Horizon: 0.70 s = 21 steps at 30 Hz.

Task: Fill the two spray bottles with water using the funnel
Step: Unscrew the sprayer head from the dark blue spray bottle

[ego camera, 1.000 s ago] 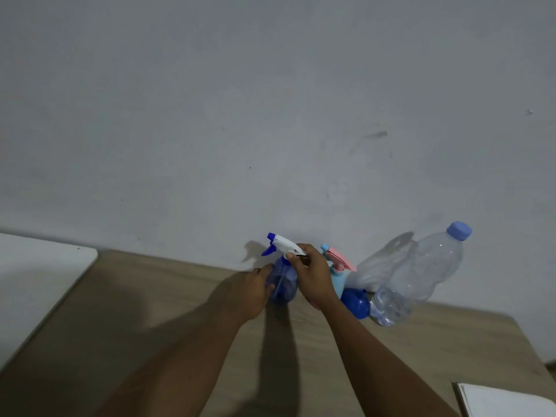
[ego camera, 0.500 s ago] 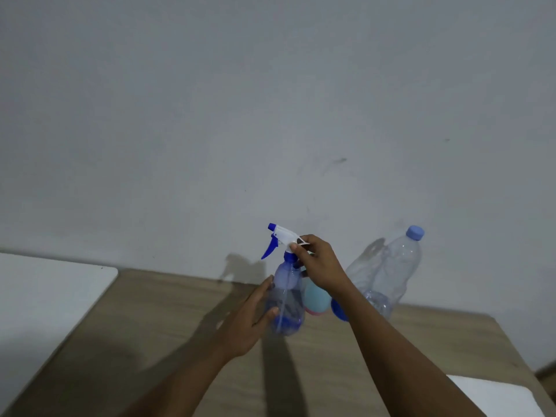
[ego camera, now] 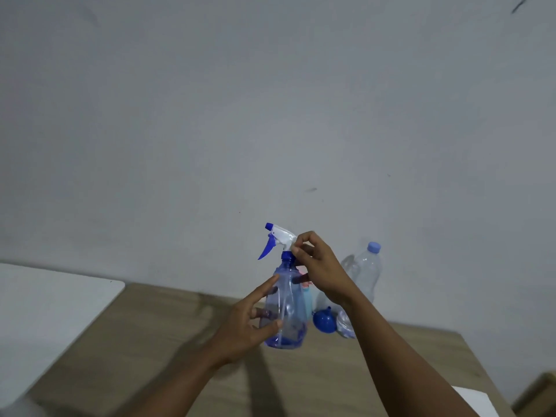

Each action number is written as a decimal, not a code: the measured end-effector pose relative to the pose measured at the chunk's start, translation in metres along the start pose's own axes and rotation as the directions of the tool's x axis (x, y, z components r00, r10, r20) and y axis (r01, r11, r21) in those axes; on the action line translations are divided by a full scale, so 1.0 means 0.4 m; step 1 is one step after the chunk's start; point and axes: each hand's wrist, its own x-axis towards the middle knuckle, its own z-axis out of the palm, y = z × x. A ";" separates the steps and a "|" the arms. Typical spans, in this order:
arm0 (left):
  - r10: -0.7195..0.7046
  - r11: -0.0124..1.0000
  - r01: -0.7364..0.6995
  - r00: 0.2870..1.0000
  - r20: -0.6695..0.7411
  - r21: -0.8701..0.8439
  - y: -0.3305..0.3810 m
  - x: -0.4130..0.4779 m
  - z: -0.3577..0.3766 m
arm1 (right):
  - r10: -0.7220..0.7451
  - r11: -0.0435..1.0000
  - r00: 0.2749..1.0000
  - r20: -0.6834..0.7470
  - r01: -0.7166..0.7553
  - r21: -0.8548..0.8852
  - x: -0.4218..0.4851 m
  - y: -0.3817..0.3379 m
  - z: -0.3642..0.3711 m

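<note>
the spray bottle [ego camera: 285, 308] is clear blue (white trigger head [ego camera: 282, 238]).

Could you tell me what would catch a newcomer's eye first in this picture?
The translucent blue spray bottle at mid-frame stands out: the left hand grips its body while the right hand pinches its white trigger head. Behind it, by the wall, a clear water bottle with a blue cap and a blue funnel sit on the wooden table.
</note>
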 end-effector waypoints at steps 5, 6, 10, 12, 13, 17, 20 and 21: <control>0.027 1.000 -0.027 1.000 -0.003 0.007 0.047 -0.035 0.023 | -0.008 0.999 1.000 -0.017 0.009 0.035 -0.047 -0.035 -0.015; 0.030 1.000 -0.030 1.000 -0.002 0.000 0.055 -0.040 0.030 | -0.014 0.999 0.999 -0.035 0.015 0.042 -0.053 -0.038 -0.016; 0.024 1.000 -0.024 1.000 -0.014 0.004 0.081 -0.055 0.059 | -0.036 0.998 0.995 -0.091 0.041 0.054 -0.076 -0.044 -0.012; 0.017 1.000 -0.017 1.000 -0.014 -0.003 0.085 -0.060 0.064 | -0.031 0.997 0.994 -0.102 0.037 0.060 -0.086 -0.047 -0.015; 0.015 1.000 -0.015 1.000 -0.011 -0.006 0.086 -0.061 0.064 | -0.024 0.997 0.994 -0.106 0.032 0.070 -0.089 -0.046 -0.018; 0.030 0.999 -0.030 1.000 0.005 0.015 0.088 -0.063 0.062 | -0.010 0.989 0.994 -0.107 0.026 0.144 -0.093 -0.035 -0.029; 0.034 0.999 -0.034 0.999 0.011 0.005 0.085 -0.062 0.065 | -0.011 0.987 0.996 -0.089 0.025 0.159 -0.092 -0.027 -0.037; 0.031 0.999 -0.031 0.999 0.012 -0.006 0.083 -0.061 0.066 | -0.011 0.987 0.996 -0.083 0.024 0.161 -0.092 -0.025 -0.040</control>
